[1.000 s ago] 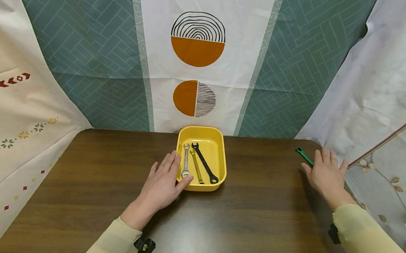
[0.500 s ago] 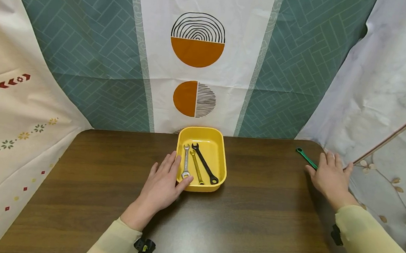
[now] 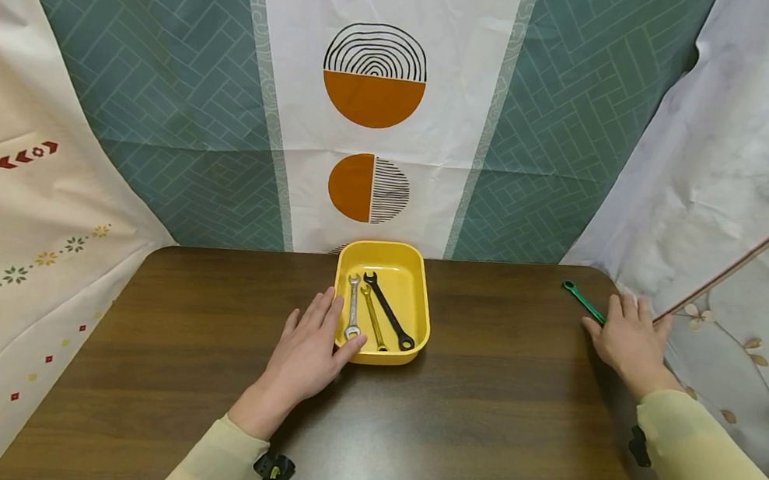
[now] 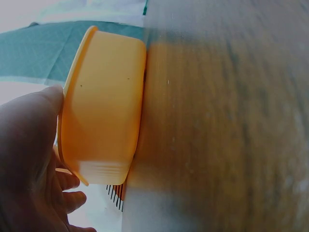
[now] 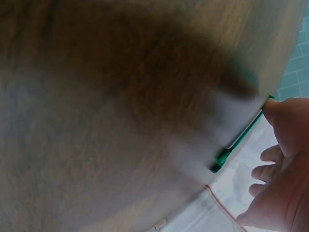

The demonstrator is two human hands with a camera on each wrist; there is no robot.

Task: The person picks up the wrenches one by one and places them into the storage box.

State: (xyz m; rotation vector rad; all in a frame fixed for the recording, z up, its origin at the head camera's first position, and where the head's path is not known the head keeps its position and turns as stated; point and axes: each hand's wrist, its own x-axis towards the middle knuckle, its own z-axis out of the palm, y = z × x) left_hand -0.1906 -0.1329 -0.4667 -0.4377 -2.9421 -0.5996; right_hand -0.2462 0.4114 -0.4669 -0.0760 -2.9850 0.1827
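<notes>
My left hand point(image 3: 302, 353) rests with straight fingers along the left rim of a yellow tray point(image 3: 410, 290), its thumb over the front left corner. Inside the tray lie a silver wrench point(image 3: 352, 305), a small gold wrench point(image 3: 373, 317) and a longer black wrench point(image 3: 388, 311). At the far right, a green wrench point(image 3: 582, 300) lies on the table, its near end hidden by my right hand point(image 3: 632, 344). That hand hovers or rests there with fingers extended. In the right wrist view its thumb overlaps one end of the green wrench point(image 5: 244, 133); contact cannot be told.
The dark wooden table point(image 3: 476, 437) reaches back to a patterned cloth point(image 3: 185, 195). A pale flowered cloth point(image 3: 748, 325) hangs close beside the right hand. Another cream cloth point(image 3: 32, 312) borders the left side.
My right hand has shifted slightly right and back toward the person, uncovering a little more of the green wrench. The left hand and tray look the same.
</notes>
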